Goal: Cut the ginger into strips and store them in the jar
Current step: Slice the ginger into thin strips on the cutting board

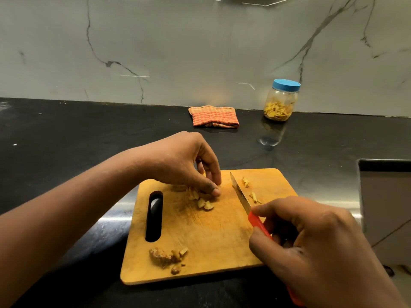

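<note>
ginger pieces [203, 202] lie on the wooden board [211, 236], blue-lidded jar [280, 103] upright behind.

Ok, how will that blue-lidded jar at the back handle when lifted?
Probably light: the jar looks like clear plastic, only its lower part filled with ginger strips. The lid is on, so spills seem unlikely. Smooth walls may feel slippery.

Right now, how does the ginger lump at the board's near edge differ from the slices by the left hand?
The lump is brown, knobbly and larger; the slices are pale and small. The lump lies untouched; the left hand pinches some slices. Both are ginger on the cutting board.
</note>
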A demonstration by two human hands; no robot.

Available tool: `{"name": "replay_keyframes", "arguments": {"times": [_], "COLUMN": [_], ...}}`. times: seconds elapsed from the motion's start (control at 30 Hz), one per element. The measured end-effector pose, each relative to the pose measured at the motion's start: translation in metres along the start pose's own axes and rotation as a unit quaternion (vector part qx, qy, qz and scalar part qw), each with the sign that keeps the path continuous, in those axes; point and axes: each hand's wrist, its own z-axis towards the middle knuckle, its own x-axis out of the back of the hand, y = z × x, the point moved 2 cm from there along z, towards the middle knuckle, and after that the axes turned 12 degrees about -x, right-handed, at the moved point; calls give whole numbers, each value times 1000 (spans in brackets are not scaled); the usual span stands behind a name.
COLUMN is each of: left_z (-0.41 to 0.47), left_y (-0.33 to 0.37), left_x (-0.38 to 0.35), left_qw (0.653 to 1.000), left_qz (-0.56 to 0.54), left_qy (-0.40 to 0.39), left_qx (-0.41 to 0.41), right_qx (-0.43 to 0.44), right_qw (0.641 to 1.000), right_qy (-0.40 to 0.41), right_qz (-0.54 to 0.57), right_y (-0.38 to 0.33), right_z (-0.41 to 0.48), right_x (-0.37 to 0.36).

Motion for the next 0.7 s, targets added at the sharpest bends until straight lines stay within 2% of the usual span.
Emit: {"name": "replay_keyframes", "arguments": {"times": [0.2,0.53,0.7], "left_z": [1,5,3], "left_y": [2,5,1], "left_x": [1,-11,-8], "left_qw": [1000,996,997], "left_qz": [12,-9,-38], "left_qy": [2,86,62], "left_qx": [13,5,19], "right_qx": [3,11,30], "right_qw": [1000,1000,999], "right_qy": [-8,-26,-32], "right_qz": [4,11,5], "right_y": [0,-3,-7], "right_z": [0,2,3], "right_x": [-1,0,-1]}}
